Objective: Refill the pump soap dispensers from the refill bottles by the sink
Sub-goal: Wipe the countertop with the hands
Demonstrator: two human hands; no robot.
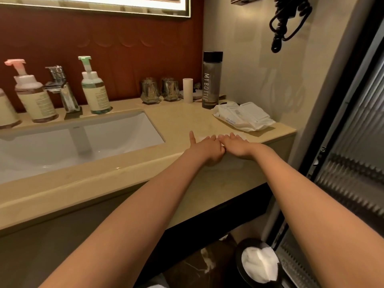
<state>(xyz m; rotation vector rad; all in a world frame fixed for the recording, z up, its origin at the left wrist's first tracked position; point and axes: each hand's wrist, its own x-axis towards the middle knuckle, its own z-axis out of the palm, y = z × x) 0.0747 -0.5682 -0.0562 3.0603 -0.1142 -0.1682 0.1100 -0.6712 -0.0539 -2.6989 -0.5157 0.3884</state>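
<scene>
pink dispenser (34, 98), green dispenser (96, 94): likely slick plastic, grip mid-body. right hand (235, 145) flat on cloth (242, 136); left hand (207, 147) unclear.

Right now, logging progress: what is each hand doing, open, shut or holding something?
Left hand: on the white sheet, grip cannot be told.
Right hand: open, flat on the sheet.

Light: warm, dimmish indoor. Source: lit mirror (93, 5) edge, high and left of the left hand (204, 146) and right hand (234, 145), blown to white. Glare: bright spots on the faucet (62, 90) and the countertop (116, 168) lip left of the hands. Shadow: deep below the countertop; faint shapes on the wall (280, 86) beyond the hands. Focus: soft throughout, small print smeared. Distortion: wide-angle, straight edges bowed near the borders.
</scene>
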